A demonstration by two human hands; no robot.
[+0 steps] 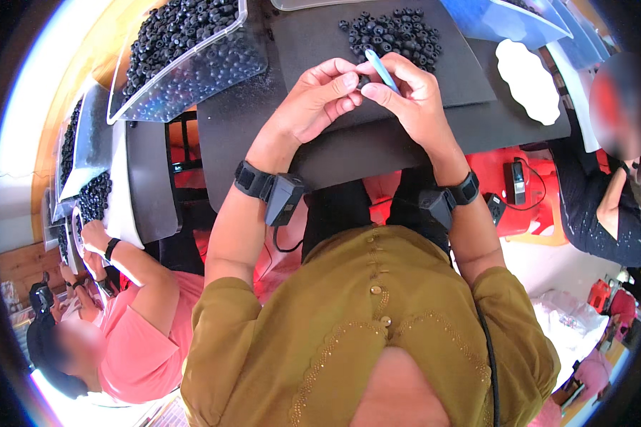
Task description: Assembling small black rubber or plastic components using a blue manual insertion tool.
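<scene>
My left hand [316,98] and my right hand [413,92] meet over the near edge of a dark board [306,46]. Pinched in the left fingertips is a small black ring-like part [364,80], half covered by the fingers. A light blue, slim pen-like tool [382,70] is gripped in my right hand, its end close to the part; the tip is too small to make out. Just beyond my hands, a loose pile of similar black parts [399,34] lies on the board. Each of my wrists wears a black strap with a box.
A clear plastic bin [192,84] full of black parts stands at the left. On the right are a white wavy-edged plate-like piece [527,82] and a blue bin [506,20]. Co-workers sit on both sides; the left one, in a pink top [139,341], reaches toward another pile.
</scene>
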